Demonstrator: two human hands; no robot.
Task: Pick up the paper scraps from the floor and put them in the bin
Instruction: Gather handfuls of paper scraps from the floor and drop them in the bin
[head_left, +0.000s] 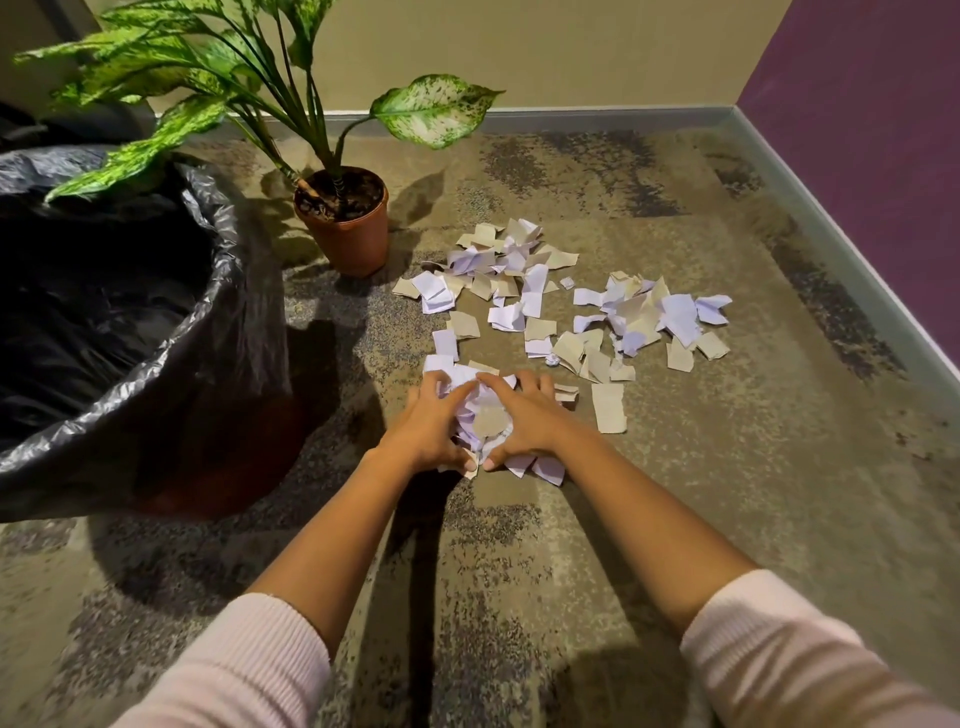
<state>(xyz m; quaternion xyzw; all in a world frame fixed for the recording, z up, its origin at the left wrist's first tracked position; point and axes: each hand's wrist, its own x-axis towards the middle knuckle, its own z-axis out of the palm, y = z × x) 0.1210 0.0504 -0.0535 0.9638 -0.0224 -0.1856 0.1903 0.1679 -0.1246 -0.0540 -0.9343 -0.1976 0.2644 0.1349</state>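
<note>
White and beige paper scraps (540, 291) lie scattered over the carpet ahead of me. Close to me a bunch of paper scraps (485, 421) is pressed together on the floor between both hands. My left hand (434, 423) cups its left side and my right hand (527, 418) cups its right side, fingers curled over the top. The bin (208, 291), lined with a black plastic bag, stands at the left with its mouth open.
A potted plant (345, 218) in a brown pot stands between the bin and the scraps, its leaves hanging over the bin's rim. A beige wall with skirting runs along the back, a purple wall (872, 130) along the right. Patterned carpet covers the floor.
</note>
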